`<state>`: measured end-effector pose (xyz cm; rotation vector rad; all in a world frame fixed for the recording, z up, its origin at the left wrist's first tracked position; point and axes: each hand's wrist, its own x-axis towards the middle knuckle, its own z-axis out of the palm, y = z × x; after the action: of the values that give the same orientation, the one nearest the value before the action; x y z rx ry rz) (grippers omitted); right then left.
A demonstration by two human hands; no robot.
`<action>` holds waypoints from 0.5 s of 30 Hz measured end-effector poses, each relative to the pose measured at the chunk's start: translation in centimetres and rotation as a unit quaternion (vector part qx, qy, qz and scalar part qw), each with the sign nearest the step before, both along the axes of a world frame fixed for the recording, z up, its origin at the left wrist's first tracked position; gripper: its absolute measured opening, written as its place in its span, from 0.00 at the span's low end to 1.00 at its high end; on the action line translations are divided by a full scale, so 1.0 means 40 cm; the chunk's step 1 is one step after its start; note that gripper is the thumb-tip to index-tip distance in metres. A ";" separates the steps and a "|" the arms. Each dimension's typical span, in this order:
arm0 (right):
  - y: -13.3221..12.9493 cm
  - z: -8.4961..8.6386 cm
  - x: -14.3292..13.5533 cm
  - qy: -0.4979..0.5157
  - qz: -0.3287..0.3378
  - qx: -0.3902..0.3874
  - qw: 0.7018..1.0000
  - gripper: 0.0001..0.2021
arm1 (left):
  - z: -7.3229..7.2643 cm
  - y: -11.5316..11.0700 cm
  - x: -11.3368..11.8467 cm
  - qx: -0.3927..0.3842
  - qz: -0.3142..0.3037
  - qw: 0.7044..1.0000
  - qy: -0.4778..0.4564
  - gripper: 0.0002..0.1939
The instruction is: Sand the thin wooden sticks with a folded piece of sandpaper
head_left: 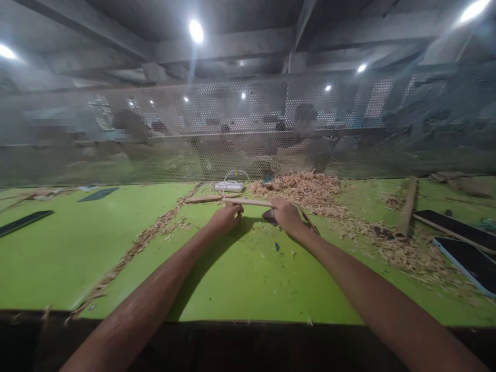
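A thin, pale, slightly curved strip (pixel 253 202) spans the gap between my two hands above the green table (pixel 248 279). My left hand (pixel 227 218) has its fingers closed round the strip's left end. At the other end my right hand (pixel 287 214) grips the strip. A dark, flat piece (pixel 270 217) shows beside my right hand, partly hidden by it. Behind my left hand lies a long brown stick (pixel 205 198).
Shavings (pixel 306 188) are heaped behind my right hand and trail rightward. A white power strip (pixel 229 186) with a cable stands behind the hands. Phones (pixel 468 261) and a wooden bar (pixel 408 209) lie at right. A perforated screen (pixel 240 150) borders the back; people are beyond it.
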<state>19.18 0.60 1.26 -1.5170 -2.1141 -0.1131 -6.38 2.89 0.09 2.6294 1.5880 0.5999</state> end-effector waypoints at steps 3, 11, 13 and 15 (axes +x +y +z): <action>0.007 -0.011 0.006 0.005 -0.013 0.002 1.000 0.23 | -0.001 -0.007 0.012 0.038 -0.028 0.999 -0.003 0.23; 0.007 -0.021 0.003 0.074 0.022 0.047 0.996 0.31 | -0.016 0.000 0.028 0.062 -0.105 0.992 -0.038 0.30; 0.003 -0.018 -0.002 0.086 0.013 0.050 0.995 0.33 | -0.019 -0.003 0.028 0.065 -0.141 0.986 -0.054 0.29; 0.003 -0.019 -0.005 0.103 0.000 0.044 0.994 0.35 | -0.020 -0.009 0.028 0.062 -0.163 0.980 -0.099 0.28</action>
<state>18.96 0.72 0.50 -1.4146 -1.9221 -0.0469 -5.26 2.53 -0.71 2.7247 1.0692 0.9267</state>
